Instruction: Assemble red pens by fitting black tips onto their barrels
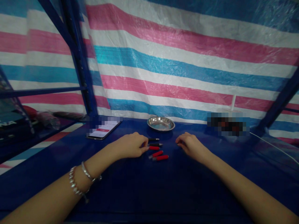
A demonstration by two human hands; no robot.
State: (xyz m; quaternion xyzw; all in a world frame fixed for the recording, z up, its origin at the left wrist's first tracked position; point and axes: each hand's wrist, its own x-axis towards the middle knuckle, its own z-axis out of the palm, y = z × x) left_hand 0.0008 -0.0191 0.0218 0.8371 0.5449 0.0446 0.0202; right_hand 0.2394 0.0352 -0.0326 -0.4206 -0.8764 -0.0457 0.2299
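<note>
Several small pen-like pieces lie in a row on the blue table (pixel 140 189): red ones (pixel 157 154) and black ones (pixel 154 142). My left hand (pixel 130 145) rests on the table just left of them, fingers curled, its fingertips pinched on the end of one red piece (pixel 154 148). My right hand (pixel 190 144) rests to their right, a short way off, fingers curled down onto the table, with nothing visible in it. Bracelets sit on my left wrist (pixel 81 180).
A small metal dish (pixel 161 123) stands behind the pieces. A phone (pixel 104 129) lies at the back left. A blurred dark object (pixel 227 124) with a white cable (pixel 273 144) sits at the back right. Striped tarpaulin and blue frame posts enclose the table.
</note>
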